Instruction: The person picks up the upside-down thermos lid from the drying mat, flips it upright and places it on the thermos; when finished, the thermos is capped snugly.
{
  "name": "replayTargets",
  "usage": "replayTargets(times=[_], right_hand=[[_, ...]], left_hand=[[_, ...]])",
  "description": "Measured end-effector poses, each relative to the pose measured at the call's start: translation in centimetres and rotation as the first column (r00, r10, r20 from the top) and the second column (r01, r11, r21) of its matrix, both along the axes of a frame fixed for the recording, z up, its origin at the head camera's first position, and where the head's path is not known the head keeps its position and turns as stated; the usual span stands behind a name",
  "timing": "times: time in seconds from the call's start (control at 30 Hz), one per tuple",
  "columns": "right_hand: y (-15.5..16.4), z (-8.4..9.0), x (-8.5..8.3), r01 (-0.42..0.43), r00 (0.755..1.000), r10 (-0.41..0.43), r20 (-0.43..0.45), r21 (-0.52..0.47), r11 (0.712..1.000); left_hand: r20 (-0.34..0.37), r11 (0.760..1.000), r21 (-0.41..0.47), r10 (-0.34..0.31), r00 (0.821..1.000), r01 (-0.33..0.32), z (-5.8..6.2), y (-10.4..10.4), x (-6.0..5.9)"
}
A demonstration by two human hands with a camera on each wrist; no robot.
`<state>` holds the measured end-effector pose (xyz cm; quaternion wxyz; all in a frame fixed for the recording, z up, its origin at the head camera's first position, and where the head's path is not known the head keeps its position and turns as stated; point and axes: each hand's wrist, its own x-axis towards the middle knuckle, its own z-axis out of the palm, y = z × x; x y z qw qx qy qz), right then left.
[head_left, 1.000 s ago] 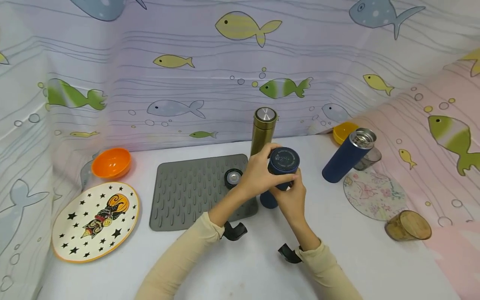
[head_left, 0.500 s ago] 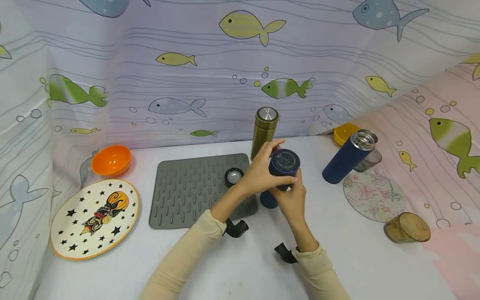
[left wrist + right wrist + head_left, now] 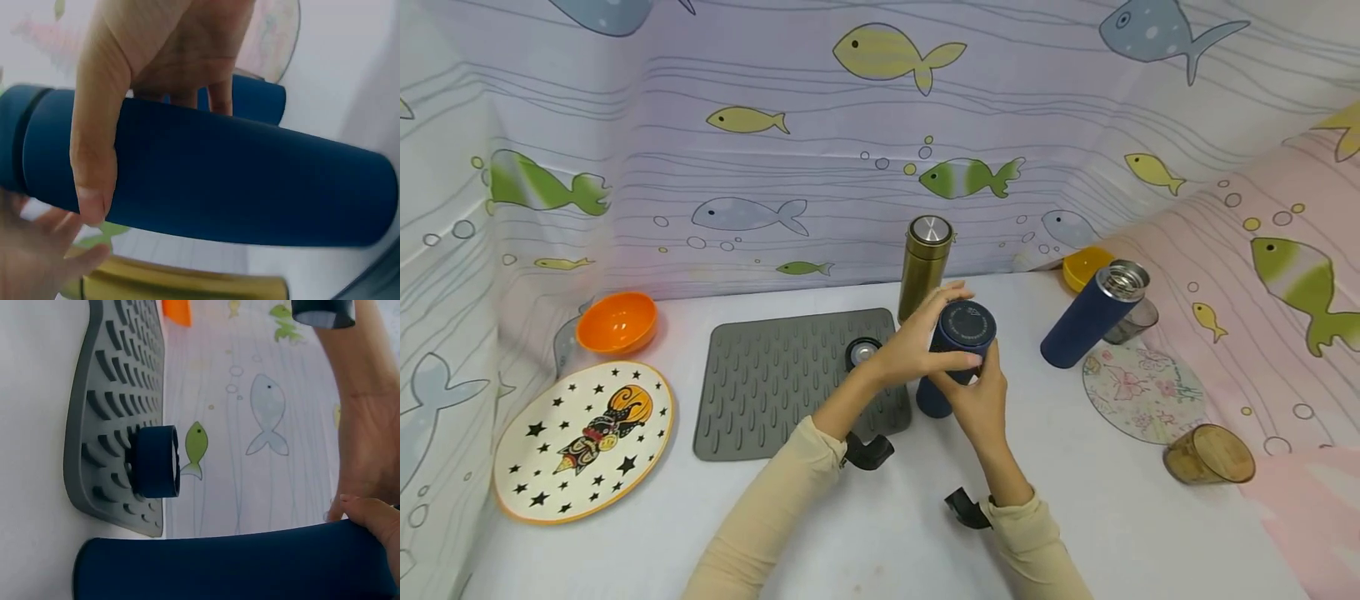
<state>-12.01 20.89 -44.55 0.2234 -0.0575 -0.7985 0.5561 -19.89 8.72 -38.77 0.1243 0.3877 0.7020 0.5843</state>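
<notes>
Your left hand (image 3: 917, 346) curls its grip around the lid (image 3: 967, 323) of the blue flask (image 3: 951, 362), while your right hand (image 3: 977, 400) wraps the body below. The flask stands on the worktop (image 3: 1097, 500) just right of the grey mat (image 3: 782, 375), near the gold flask (image 3: 925, 265).
</notes>
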Motion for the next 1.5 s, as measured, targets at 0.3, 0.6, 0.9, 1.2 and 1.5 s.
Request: replayTargets(times=[0.3, 0.6, 0.9, 1.2, 1.5], right_hand=[[0.0, -0.2, 0.0, 0.009, 1.0, -0.009, -0.004, -0.013, 1.0], [-0.3, -0.5, 0.1, -0.017, 0.999, 0.016, -0.052, -0.014, 1.0], [-0.1, -0.5, 0.0, 0.003, 1.0, -0.004, -0.028, -0.027, 1.0], [-0.2, -0.7, 0.0, -0.011, 1.0, 0.01, -0.026, -0.033, 0.999], [-0.3, -0.6, 0.0, 0.006, 1.0, -0.006, -0.019, -0.034, 0.999]], left_hand=[[0.031, 1.0, 0.027, -0.012, 0.999, 0.011, 0.1, -0.1, 0.0], [0.144, 0.988, 0.098, -0.135, 0.98, 0.122, -0.4, -0.1, -0.7], [0.02, 0.998, 0.055, -0.031, 0.999, 0.03, -0.5, 0.0, -0.1], [0.009, 1.0, 0.011, -0.022, 1.0, 0.022, 0.1, 0.3, -0.2], [0.045, 0.999, 0.053, -0.002, 0.999, 0.0, -0.5, 0.1, 0.0]])
